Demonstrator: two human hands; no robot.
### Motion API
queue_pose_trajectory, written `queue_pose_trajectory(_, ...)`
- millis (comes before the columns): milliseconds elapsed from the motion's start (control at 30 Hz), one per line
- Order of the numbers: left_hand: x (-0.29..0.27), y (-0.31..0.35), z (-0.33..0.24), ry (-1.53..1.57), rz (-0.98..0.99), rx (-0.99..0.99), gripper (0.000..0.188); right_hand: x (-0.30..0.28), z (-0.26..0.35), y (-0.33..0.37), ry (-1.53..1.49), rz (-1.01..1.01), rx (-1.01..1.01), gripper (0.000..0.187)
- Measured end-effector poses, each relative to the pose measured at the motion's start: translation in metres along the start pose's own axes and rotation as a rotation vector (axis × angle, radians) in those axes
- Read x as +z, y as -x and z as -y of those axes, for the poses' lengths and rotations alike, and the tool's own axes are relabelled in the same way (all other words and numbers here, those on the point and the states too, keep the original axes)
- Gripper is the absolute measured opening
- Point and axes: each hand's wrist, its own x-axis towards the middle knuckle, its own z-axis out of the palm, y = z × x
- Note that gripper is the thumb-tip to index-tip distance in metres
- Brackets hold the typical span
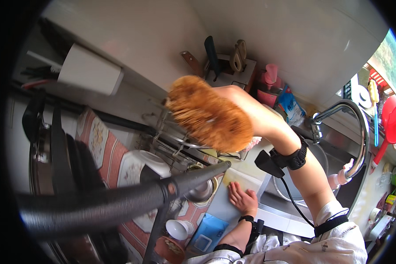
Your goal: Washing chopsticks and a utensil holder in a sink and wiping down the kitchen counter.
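Observation:
My left hand [243, 198] lies flat on a pale cutting board [222, 193], its fingers stretched out and holding nothing. My right arm [268, 125] reaches up and across to the left, over the far end of the board. A fluffy orange-brown thing [209, 116] covers my right hand, so its fingers and anything in them are hidden. Whether the hand touches this fluffy thing I cannot tell. Beneath its lower edge shows a bit of something pink and pale [254, 142]. A blue packet [211, 231] lies near my left forearm.
A dark thick bar [119, 204] crosses the left foreground. The sink [268, 207] and curved tap [363, 132] are at the right. A knife block [246, 72] stands at the back. A white bowl [177, 229] and metal rack [171, 136] are on the left; a red dipper [394, 116] is far right.

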Motion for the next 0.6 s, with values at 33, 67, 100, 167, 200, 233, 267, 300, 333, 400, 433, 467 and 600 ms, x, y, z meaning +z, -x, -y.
queue_pose_trajectory(33, 0.0, 0.0, 0.001, 0.001, -0.012, 0.0, 0.06, -0.001, 0.005, 0.008, -0.015, -0.01, 0.027, 0.039)
queue_pose_trajectory(67, -0.001, 0.0, 0.003, 0.002, -0.025, 0.001, 0.06, -0.007, 0.016, 0.016, 0.054, -0.024, -0.078, 0.04)
queue_pose_trajectory(100, 0.001, 0.002, -0.002, 0.024, -0.022, -0.001, 0.06, -0.009, 0.0, 0.022, 0.049, 0.014, 0.004, 0.036)
queue_pose_trajectory(167, 0.001, 0.002, -0.003, 0.029, -0.034, 0.015, 0.059, -0.014, 0.02, 0.032, 0.034, 0.028, 0.08, 0.032)
queue_pose_trajectory(200, 0.0, 0.003, -0.003, 0.032, -0.027, 0.01, 0.059, -0.017, 0.035, 0.038, 0.06, 0.031, 0.145, 0.03)
queue_pose_trajectory(233, 0.0, 0.004, 0.001, 0.036, -0.033, -0.003, 0.059, -0.017, 0.04, 0.045, 0.05, 0.031, 0.162, 0.03)
queue_pose_trajectory(267, 0.003, 0.005, 0.003, 0.047, -0.047, 0.014, 0.059, -0.02, 0.049, 0.052, 0.051, 0.04, 0.159, 0.03)
queue_pose_trajectory(300, 0.004, 0.005, 0.005, 0.056, -0.062, 0.031, 0.06, -0.023, 0.058, 0.058, 0.052, 0.05, 0.156, 0.03)
queue_pose_trajectory(333, 0.004, 0.006, 0.009, 0.095, -0.054, 0.044, 0.061, -0.027, 0.065, 0.066, 0.147, 0.073, 0.198, 0.032)
queue_pose_trajectory(400, -0.007, 0.007, 0.019, 0.279, 0.021, 0.052, 0.061, -0.032, 0.08, 0.08, 0.21, 0.108, 0.161, 0.036)
queue_pose_trajectory(433, -0.011, 0.008, 0.03, 0.409, 0.034, 0.07, 0.06, -0.031, 0.09, 0.087, 0.188, 0.109, 0.227, 0.037)
queue_pose_trajectory(467, -0.024, 0.009, 0.03, 0.492, 0.076, 0.052, 0.058, -0.034, 0.097, 0.097, 0.192, 0.114, 0.225, 0.037)
queue_pose_trajectory(600, -0.099, -0.005, 0.012, 0.763, 0.101, 0.092, 0.062, -0.033, 0.111, 0.13, 0.121, 0.116, 0.184, 0.035)
